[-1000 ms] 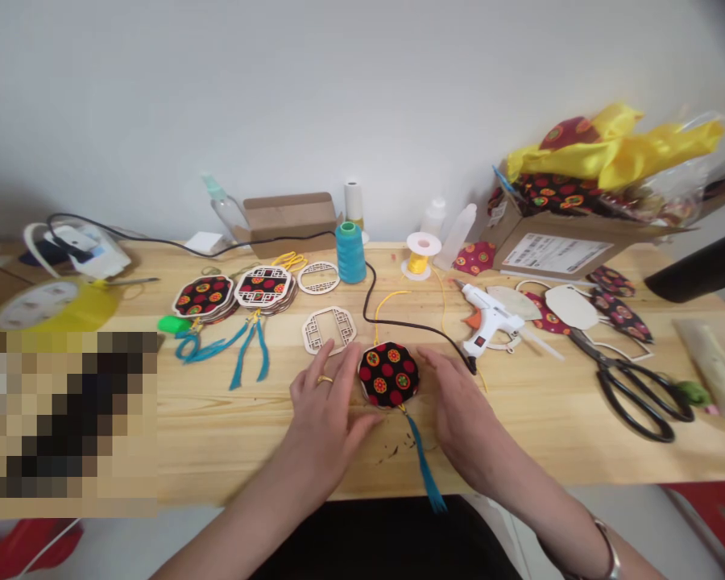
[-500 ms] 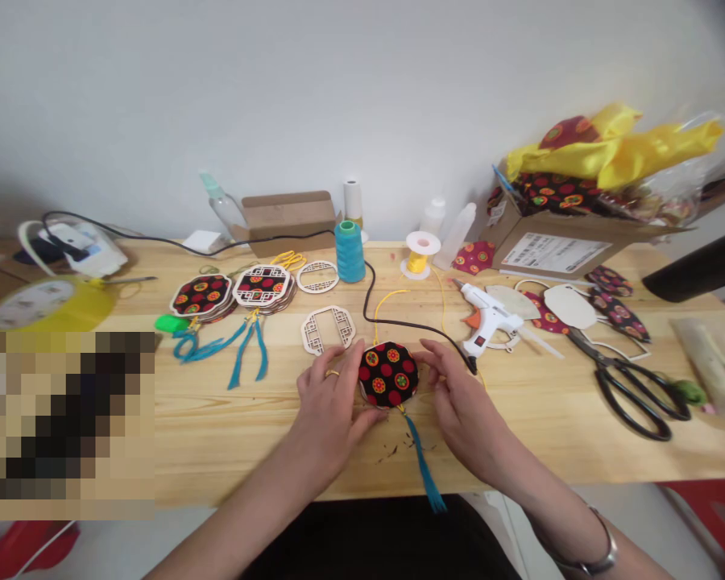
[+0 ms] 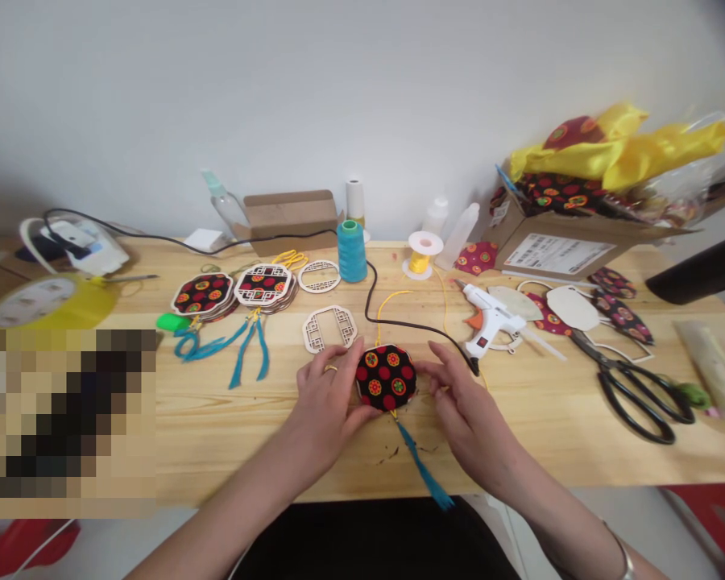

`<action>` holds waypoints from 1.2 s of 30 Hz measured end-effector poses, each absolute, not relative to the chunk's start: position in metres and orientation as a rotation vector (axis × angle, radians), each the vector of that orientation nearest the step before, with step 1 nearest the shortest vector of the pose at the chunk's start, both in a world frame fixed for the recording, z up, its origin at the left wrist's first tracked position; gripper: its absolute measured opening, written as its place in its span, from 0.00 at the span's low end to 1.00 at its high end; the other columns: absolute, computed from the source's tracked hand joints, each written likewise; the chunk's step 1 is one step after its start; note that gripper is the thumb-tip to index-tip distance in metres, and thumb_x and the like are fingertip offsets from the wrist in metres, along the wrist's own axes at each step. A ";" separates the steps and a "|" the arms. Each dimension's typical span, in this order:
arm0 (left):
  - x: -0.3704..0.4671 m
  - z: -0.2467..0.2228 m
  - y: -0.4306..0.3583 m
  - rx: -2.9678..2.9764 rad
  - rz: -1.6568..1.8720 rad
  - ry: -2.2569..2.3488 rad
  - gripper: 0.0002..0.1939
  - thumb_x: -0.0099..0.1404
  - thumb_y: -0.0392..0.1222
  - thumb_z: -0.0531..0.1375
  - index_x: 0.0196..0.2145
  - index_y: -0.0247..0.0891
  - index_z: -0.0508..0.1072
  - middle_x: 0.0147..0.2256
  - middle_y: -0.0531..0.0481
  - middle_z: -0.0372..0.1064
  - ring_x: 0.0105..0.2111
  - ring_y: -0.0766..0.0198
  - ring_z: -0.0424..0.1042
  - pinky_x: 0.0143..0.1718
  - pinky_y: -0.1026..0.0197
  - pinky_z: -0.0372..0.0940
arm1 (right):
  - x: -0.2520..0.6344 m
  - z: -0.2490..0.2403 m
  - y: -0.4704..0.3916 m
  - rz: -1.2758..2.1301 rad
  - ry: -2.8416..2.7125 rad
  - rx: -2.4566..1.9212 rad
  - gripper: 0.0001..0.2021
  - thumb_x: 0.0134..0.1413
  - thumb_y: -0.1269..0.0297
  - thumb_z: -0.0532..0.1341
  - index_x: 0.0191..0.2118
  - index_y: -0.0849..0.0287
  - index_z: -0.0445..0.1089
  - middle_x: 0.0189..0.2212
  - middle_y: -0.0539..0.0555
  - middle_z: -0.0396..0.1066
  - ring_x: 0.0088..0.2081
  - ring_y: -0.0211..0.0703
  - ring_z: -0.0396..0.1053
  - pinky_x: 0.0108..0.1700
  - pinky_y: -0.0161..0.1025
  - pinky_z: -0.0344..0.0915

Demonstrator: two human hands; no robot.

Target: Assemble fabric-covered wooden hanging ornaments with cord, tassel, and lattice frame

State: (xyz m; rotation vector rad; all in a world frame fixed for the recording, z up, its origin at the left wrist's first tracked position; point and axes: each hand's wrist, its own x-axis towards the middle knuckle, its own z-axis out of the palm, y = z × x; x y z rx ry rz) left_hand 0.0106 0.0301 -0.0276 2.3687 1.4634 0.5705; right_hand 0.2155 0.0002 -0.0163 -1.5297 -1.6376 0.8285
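Patterned disc (image 3: 387, 379) is laid flat on the wooden table (image 3: 229, 435), its edge lightly held at 9 o'clock between the spread thumb and fingers of the left hand (image 3: 328, 395). The right hand (image 3: 468, 407) is poised at 3 o'clock, fingers loosely parted and half-curled, nothing gripped, contact hard to tell. A teal tassel (image 3: 421, 463) is draped at 5 o'clock, glue gun (image 3: 490, 324) parked at 2

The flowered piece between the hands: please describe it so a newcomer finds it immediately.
On the near side of the wooden table, find the left hand and right hand. Between them lies the black flowered piece. Similar stacks lie farther left; only its teal tassel reaches the table's edge.
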 end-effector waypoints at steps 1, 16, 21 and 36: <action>0.011 -0.027 0.030 2.367 0.563 1.463 0.41 0.58 0.40 0.65 0.64 0.41 0.48 0.54 0.38 0.65 0.55 0.46 0.59 0.51 0.43 0.57 | 0.215 -0.016 0.000 0.837 -1.630 -1.533 0.23 0.58 0.72 0.47 0.60 0.58 0.53 0.47 0.60 0.73 0.47 0.47 0.72 0.49 0.51 0.70; 0.014 -0.025 0.031 2.328 0.486 1.482 0.41 0.56 0.41 0.67 0.62 0.39 0.51 0.57 0.38 0.63 0.58 0.45 0.56 0.54 0.43 0.53 | 0.222 0.006 -0.013 0.783 -1.924 -1.552 0.23 0.60 0.70 0.49 0.60 0.50 0.56 0.54 0.56 0.68 0.55 0.46 0.67 0.55 0.49 0.65; 0.014 -0.028 0.029 2.336 0.511 1.475 0.44 0.54 0.42 0.68 0.62 0.39 0.50 0.57 0.38 0.63 0.58 0.45 0.56 0.54 0.43 0.53 | 0.230 0.017 -0.016 0.738 -1.937 -1.464 0.16 0.62 0.70 0.50 0.53 0.51 0.65 0.45 0.53 0.74 0.45 0.40 0.73 0.46 0.39 0.70; 0.016 -0.038 0.029 2.394 0.564 1.496 0.42 0.55 0.37 0.66 0.62 0.40 0.51 0.55 0.39 0.66 0.56 0.45 0.59 0.52 0.43 0.54 | 0.308 0.015 0.030 0.249 -1.430 -1.890 0.13 0.55 0.56 0.57 0.36 0.59 0.74 0.26 0.52 0.75 0.24 0.39 0.69 0.28 0.34 0.65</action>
